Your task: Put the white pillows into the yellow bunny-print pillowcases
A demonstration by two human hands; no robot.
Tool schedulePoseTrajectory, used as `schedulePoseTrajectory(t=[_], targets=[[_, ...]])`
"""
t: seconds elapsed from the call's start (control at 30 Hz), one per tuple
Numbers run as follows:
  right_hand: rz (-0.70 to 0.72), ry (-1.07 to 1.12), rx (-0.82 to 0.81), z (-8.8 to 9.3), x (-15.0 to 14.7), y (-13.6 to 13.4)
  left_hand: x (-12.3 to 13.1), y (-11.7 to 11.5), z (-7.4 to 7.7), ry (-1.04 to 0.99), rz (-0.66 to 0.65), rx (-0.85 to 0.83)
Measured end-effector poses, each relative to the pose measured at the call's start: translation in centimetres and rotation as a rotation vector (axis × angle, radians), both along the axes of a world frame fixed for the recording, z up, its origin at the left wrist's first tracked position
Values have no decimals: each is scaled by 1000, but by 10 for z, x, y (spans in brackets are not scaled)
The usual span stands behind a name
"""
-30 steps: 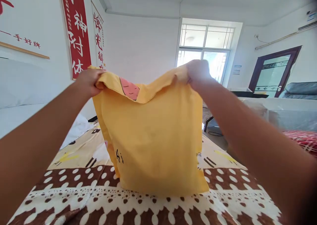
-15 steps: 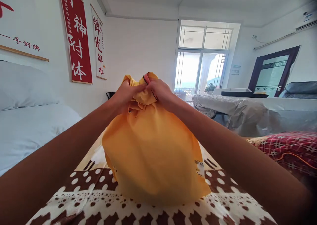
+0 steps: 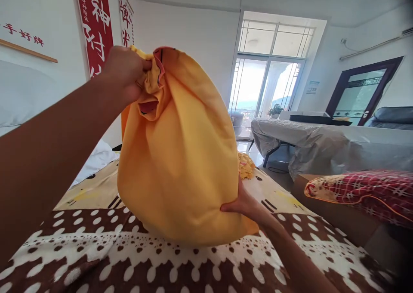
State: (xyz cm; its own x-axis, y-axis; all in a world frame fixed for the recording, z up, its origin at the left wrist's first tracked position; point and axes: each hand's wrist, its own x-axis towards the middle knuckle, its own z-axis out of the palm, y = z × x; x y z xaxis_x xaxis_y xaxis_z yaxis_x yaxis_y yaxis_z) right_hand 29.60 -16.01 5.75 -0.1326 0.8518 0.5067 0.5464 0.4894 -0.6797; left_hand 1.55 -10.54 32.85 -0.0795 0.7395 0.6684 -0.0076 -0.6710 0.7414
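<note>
A bulging yellow pillowcase [image 3: 187, 155] stands upright on the brown-and-cream patterned blanket [image 3: 142, 267], its bottom edge against the blanket. At its upper left, my left hand [image 3: 125, 71] is closed round the bunched opening, where a bit of pink lining shows. My right hand [image 3: 243, 202] grips the lower right side, thumb on the front and the other fingers hidden behind the cloth. What fills the pillowcase cannot be seen.
Behind the pillowcase lies a crumpled yellow cloth [image 3: 247, 166]. To the right are a red plaid cushion [image 3: 358, 192] and a plastic-covered table [image 3: 309, 138]. White bedding [image 3: 100, 157] lies at the left, beneath wall scrolls [image 3: 98, 26].
My right hand has let go of the bunched top and moved down to the lower right side. My left hand has drawn the top up and leftward, tilting the pillowcase.
</note>
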Motion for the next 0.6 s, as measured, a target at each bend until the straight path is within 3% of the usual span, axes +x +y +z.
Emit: schedulePoseTrajectory(t=[0.07,0.17,0.27,0.33,0.4,0.47,0.53,0.6], targets=[[144,141,-223,-42,-16,17,20,3,-10,-86,-51,-63],[-10,267,-189,-69,-42,39,61,7,-20,0,-119,-60],[-268,279,-63,-56,-33,55,87,3,-10,54,-176,50],[-488,248,25,-34,-2,62,81,-4,3,42,-213,172],[-764,146,146,-13,37,63,53,-9,9,77,-194,259],[-933,13,214,1,69,56,5,-5,1,225,-66,217],[-929,-169,252,2,83,41,-53,8,-26,500,53,-13],[-779,-420,307,-10,76,21,-107,27,-69,732,100,-255]])
